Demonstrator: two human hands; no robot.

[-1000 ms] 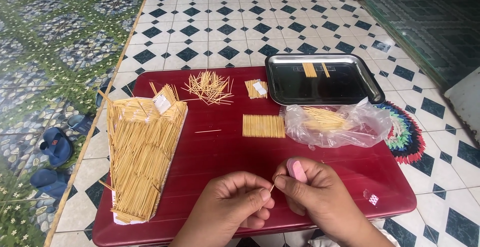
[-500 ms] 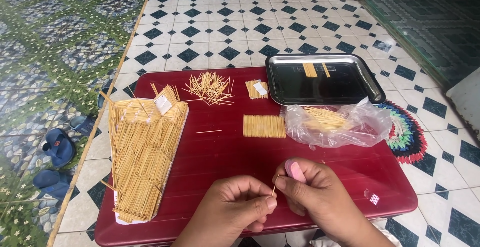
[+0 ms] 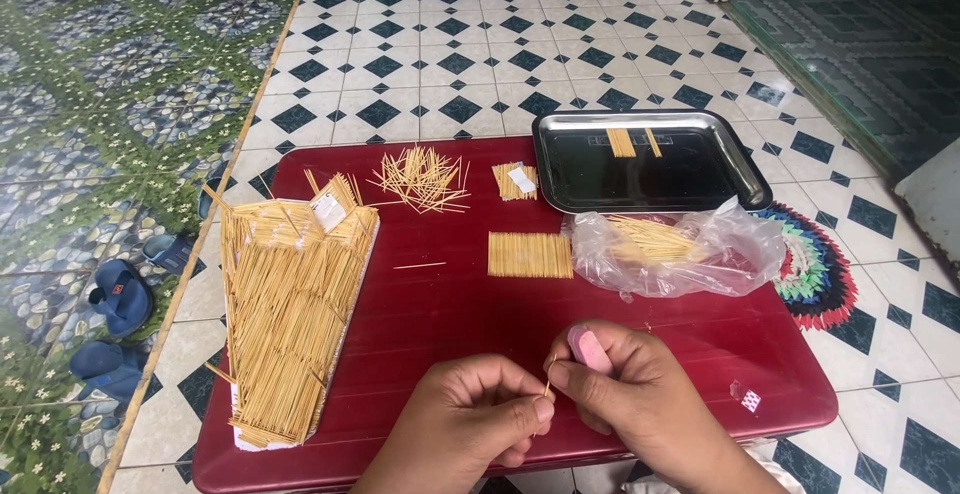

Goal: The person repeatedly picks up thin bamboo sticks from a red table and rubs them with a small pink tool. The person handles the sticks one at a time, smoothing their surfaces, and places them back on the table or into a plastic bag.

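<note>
At the bottom centre of the frame, the left hand (image 3: 480,416) and the right hand (image 3: 625,406) meet over the near edge of the glossy dark-red tabletop (image 3: 450,304). Both pinch a single thin pale wooden stick (image 3: 549,382) between thumb and fingertips; the stick stands nearly upright in the small gap between them. The right hand also keeps a small pink oblong block (image 3: 590,348) tucked against its fingers, possibly an eraser, though the view is too small to be sure.

At the left of the frame lies a broad heap of wooden sticks on a white sheet (image 3: 290,314). Towards the upper middle sits a loose scattered pile of sticks (image 3: 423,178), and just to its right a small bundle with a white tag (image 3: 516,180). In the centre a neat flat row of sticks (image 3: 530,254) lies, with one lone stick (image 3: 420,266) to its left. Right of centre is a crumpled clear plastic bag holding sticks (image 3: 675,246), and behind it, touching its edge, a shiny rectangular metal tray (image 3: 700,169) with a few sticks inside
</note>
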